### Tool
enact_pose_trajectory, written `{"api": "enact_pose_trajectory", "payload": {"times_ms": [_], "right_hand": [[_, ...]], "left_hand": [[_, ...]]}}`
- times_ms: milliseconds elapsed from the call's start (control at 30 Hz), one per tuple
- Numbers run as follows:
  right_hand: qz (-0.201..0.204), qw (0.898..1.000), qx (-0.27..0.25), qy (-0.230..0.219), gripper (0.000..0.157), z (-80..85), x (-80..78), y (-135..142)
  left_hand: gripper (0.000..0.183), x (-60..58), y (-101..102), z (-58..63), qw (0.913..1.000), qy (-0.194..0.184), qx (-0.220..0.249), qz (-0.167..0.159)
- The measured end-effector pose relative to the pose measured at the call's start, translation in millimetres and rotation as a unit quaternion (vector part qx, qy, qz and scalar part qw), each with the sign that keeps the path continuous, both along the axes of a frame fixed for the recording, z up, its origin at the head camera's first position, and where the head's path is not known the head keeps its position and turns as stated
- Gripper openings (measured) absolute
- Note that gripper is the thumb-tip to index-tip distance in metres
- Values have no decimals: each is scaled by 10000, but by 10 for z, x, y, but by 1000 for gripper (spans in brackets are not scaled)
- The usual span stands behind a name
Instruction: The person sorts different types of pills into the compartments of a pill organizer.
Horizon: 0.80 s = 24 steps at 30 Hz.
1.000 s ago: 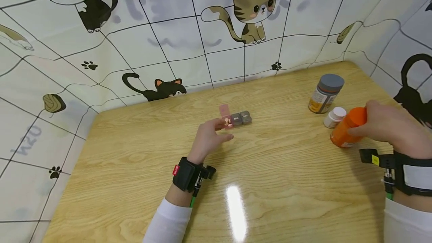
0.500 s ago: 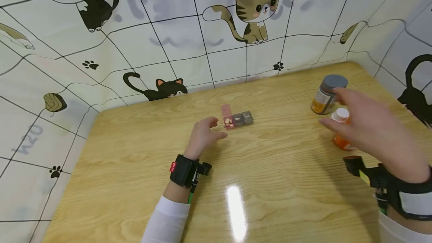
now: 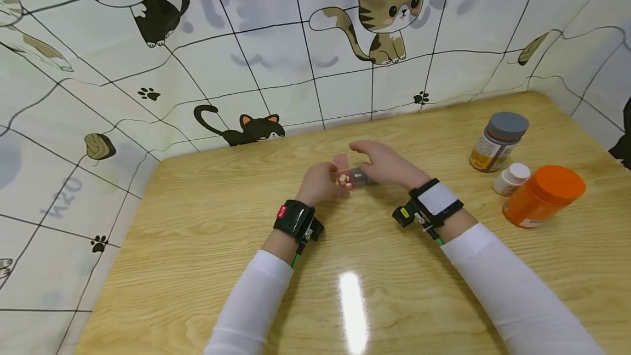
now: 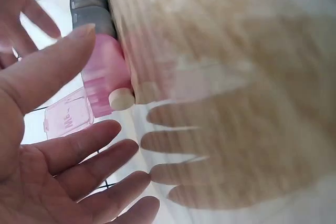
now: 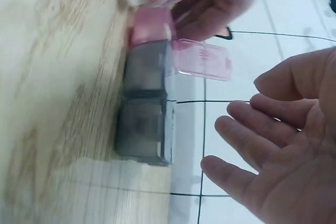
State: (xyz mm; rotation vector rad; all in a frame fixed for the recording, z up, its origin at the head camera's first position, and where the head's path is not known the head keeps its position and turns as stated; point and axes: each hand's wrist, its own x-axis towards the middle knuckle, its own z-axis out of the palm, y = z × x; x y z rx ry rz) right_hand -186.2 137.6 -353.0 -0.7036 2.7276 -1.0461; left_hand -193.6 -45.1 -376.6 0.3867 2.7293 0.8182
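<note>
A small pill organizer [image 3: 359,177] lies on the table, one pink compartment beside two grey ones. Its clear pink lid [image 5: 202,60] stands open, and pale tablets [image 3: 343,179] show in the pink compartment. A round tablet [image 4: 122,99] appears right at the pink end in the left wrist view. My left hand [image 3: 317,184] is at the pink end, fingers spread and loosely bent, gripping nothing I can see. Over the grey end, my right hand [image 3: 389,164] hovers with relaxed fingers; in the right wrist view its palm [image 5: 294,150] holds nothing and stands apart from the box.
To the right stand a grey-capped bottle [image 3: 498,142], a small white bottle [image 3: 511,179] and a large orange bottle [image 3: 544,196] on the wooden table [image 3: 222,245]. A cat-printed curtain [image 3: 276,59] hangs behind the table's back edge.
My right hand has let go of the orange bottle, leaving it standing, and moved left to the pill organizer. My left hand drew back slightly, then returned to the pink end.
</note>
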Motion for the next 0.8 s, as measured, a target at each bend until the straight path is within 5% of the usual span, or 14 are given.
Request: {"api": "enact_pose_trajectory", "payload": {"times_ms": [200,533,800], "right_hand": [[485,9973,500,217,51,-50,-80,-161],[808,9874,763,1130,34,-166,224,-209],[930,9637,1941,1581,42,-232,424,-230]], "left_hand": [[43,-14,11,10,9999,121,48,33],[37,-31,-7,-1,9999,99,72,81],[35,-30,-13,22,9996,220,-174,-19]]}}
